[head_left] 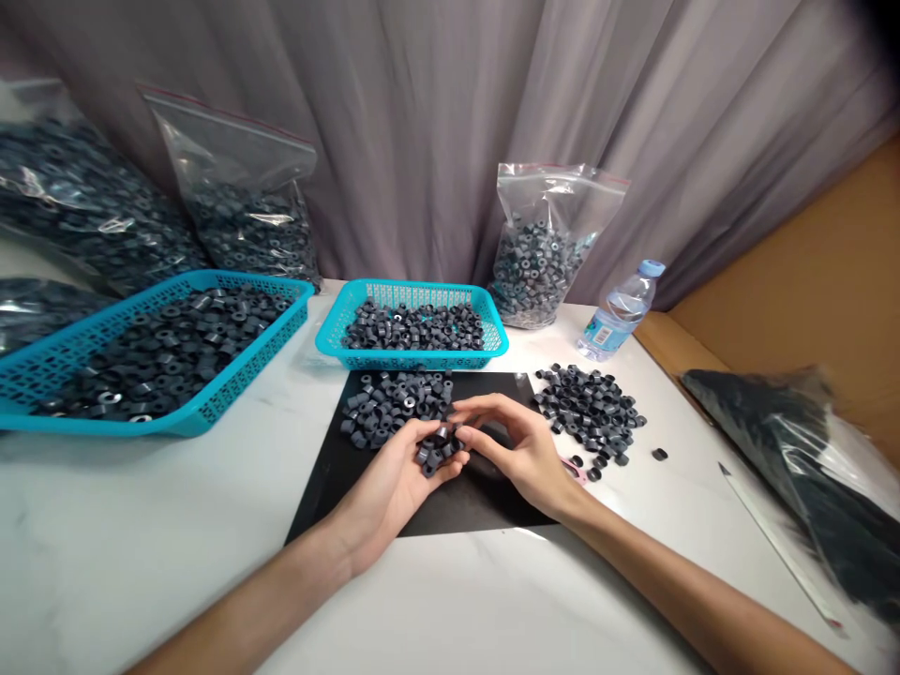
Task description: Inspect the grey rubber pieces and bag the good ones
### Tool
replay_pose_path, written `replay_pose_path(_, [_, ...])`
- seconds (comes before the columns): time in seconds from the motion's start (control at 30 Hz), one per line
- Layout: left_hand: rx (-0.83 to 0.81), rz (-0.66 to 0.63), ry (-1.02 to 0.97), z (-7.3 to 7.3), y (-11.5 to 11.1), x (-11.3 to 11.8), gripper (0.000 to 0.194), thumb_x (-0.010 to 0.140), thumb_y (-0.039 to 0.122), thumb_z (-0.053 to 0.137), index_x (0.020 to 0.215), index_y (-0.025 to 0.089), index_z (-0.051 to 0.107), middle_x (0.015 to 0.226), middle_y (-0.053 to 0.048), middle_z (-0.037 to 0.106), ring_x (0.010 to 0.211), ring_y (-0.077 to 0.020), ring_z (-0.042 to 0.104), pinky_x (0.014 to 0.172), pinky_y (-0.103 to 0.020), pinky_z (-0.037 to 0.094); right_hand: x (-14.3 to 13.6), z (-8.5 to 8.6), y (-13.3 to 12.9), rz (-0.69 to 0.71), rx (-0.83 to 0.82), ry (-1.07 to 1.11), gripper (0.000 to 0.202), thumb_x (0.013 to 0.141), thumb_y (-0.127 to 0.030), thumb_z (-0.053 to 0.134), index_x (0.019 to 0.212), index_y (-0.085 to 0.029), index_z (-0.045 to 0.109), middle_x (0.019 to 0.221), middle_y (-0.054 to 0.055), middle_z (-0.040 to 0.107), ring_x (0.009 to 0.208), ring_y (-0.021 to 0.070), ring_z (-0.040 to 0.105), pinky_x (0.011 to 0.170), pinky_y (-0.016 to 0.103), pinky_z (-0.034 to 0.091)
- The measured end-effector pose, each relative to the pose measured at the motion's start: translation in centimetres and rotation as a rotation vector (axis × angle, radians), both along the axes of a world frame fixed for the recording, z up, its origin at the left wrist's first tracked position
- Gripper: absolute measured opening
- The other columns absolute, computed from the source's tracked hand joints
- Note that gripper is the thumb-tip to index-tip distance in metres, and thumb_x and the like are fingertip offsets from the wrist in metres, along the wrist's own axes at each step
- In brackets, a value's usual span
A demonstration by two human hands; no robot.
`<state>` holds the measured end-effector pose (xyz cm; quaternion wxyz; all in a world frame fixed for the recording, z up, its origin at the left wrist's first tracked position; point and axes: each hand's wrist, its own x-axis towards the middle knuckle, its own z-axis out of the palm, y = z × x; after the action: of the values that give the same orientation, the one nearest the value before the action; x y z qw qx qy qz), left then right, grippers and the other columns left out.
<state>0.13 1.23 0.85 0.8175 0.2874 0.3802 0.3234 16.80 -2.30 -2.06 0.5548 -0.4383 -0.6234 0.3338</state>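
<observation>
My left hand is cupped palm up over the black mat, its fingers curled under a small heap of dark grey cylindrical parts. From the right, my right hand reaches to that heap with thumb and index finger bent in a pinch at its edge. A small dark part seems to sit at those fingertips, partly hidden. Behind my left hand, a pile of similar grey parts with centre holes lies on the mat. Beside my right hand, black ring-like caps are heaped on the white table.
Two blue baskets, one at the back and one at left, hold grey parts. Filled zip bags stand behind, including a right one. A water bottle, a white pencil-like stick and a dark-filled bag are at right. Something pink lies beside my right hand.
</observation>
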Motion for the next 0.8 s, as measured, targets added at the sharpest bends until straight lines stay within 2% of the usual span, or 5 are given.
replay_pose_path(0.27, [0.139,-0.026,0.018,-0.2,0.0,-0.1,0.015,0.089,0.023,0.066,0.096,0.013,0.074,0.096,-0.008,0.071,0.084,-0.0153,0.062,0.082,-0.027,0.051,0.2,-0.1,0.1,-0.035,-0.050,-0.057,0.026,0.093,-0.034,0.065,0.117,-0.025,0.071,0.116,0.005,0.073,0.097,0.0201,0.069,0.090,0.038,0.056])
replay_pose_path(0.47, [0.045,-0.015,0.023,0.0,-0.2,-0.1,0.015,0.091,0.021,0.062,0.099,0.013,0.072,0.094,-0.009,0.071,0.082,-0.0151,0.063,0.077,-0.026,0.053,0.1,-0.1,0.3,0.000,-0.084,0.014,0.027,0.096,-0.035,0.060,0.119,-0.025,0.069,0.120,0.005,0.072,0.107,0.0208,0.068,0.095,0.037,0.054])
replay_pose_path(0.53, [0.017,-0.044,0.010,0.0,-0.3,-0.3,0.017,0.091,0.023,0.061,0.099,0.012,0.072,0.097,-0.010,0.072,0.079,-0.0144,0.063,0.072,-0.024,0.054,0.0,-0.4,0.4,-0.040,-0.079,0.010,0.026,0.098,-0.035,0.056,0.117,-0.024,0.069,0.117,0.005,0.073,0.107,0.0207,0.068,0.095,0.037,0.054])
replay_pose_path(0.67, [0.008,-0.054,0.023,-0.1,-0.3,-0.5,0.021,0.090,0.027,0.062,0.094,0.009,0.073,0.096,-0.013,0.073,0.075,-0.0132,0.064,0.068,-0.021,0.055,0.0,-1.4,1.0,-0.249,0.002,-0.120,0.021,0.099,-0.030,0.052,0.106,-0.021,0.070,0.103,0.007,0.072,0.096,0.0205,0.068,0.083,0.034,0.055])
replay_pose_path(0.8, [0.018,-0.025,0.042,0.0,-0.1,-0.3,0.021,0.091,0.022,0.060,0.092,0.007,0.074,0.096,-0.015,0.075,0.076,-0.0144,0.068,0.071,-0.021,0.057,0.3,-1.9,2.0,-0.225,0.096,-0.324,0.025,0.097,-0.020,0.050,0.116,-0.023,0.067,0.108,0.008,0.064,0.095,0.0195,0.064,0.081,0.033,0.055])
